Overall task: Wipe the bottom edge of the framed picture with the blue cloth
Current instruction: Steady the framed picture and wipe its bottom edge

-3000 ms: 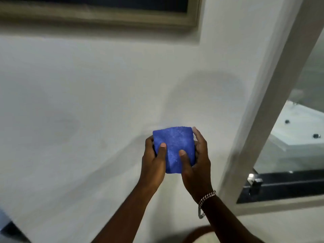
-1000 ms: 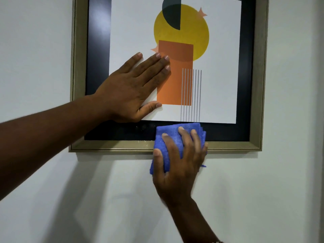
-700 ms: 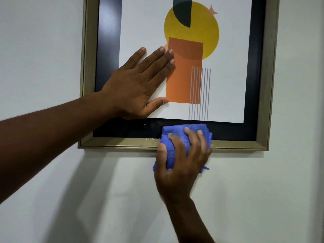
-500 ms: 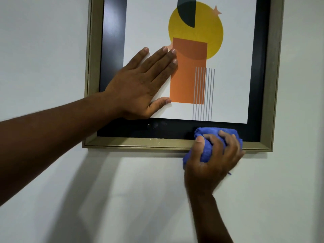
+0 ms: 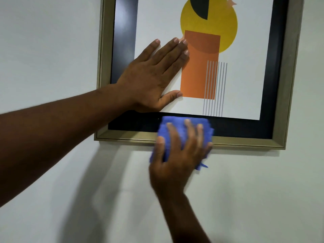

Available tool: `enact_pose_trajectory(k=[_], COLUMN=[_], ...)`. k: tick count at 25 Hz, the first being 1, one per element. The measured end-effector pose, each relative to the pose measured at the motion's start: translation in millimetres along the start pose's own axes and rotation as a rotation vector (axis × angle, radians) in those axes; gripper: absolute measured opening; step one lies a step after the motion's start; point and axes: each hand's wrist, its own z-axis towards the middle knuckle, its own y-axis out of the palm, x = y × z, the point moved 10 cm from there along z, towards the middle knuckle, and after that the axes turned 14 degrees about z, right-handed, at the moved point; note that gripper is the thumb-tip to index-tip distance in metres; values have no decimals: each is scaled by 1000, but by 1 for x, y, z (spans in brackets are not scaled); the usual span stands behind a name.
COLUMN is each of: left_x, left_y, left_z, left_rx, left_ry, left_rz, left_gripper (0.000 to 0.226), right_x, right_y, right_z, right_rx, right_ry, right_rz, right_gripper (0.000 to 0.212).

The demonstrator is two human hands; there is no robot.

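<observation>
- Two hands are at work; my left hand (image 5: 150, 81) lies flat and spread on the glass of the framed picture (image 5: 245, 67), clamped on nothing, only pressing to steady it against the wall (image 5: 43, 50)
- My right hand (image 5: 177, 155) has its grip closed over the blue cloth (image 5: 175, 125), fingers splayed across the front of it and thumb at its left side; the hand is blurred, so I judge it to be mid-stroke
- The cloth sits over the bottom edge (image 5: 245, 142) of the frame, near the middle of its length, covering the gold rail and part of the black border just above, with its lower part hanging against the wall below
- To wipe well, I think the cloth should ride along the rail in one level line, pressed into the inner step where dust would gather; the far-right stretch to the corner and the left stretch under my forearm both look bare of cloth now and would need a pass each
- Pressure should stay light enough that the picture does not swing; the flat left hand helps there; it ought not slide and smear the glass
- Count: one framed picture, one blue cloth, two hands; nothing else in view but the wall
</observation>
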Motion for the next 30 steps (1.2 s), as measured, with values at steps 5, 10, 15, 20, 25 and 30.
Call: enact_pose_trajectory(k=[5, 10, 15, 20, 25, 30], left_x=[-7, -19, -19, -14, -12, -14], left_y=[2, 4, 5, 5, 5, 4], left_z=[3, 16, 16, 7, 3, 2], left_rx=[-19, -43, -36, -41, -40, -25], left_ry=[10, -60, -59, -40, -51, -41], left_rz=[20, -2, -21, -13, -16, -22], left_gripper=[85, 87, 86, 83, 82, 81], right_x=[27, -21, 8, -12, -19, -28], right_y=[-16, 17, 1, 14, 17, 28], right_z=[9, -5, 9, -3, 3, -8], right_rx=[96, -20, 133, -73, 35, -154], right_ry=[91, -8, 138, -107, 11, -146], right_rz=[-5, -14, -1, -18, 17, -28], right_gripper=[38, 41, 39, 37, 34, 39])
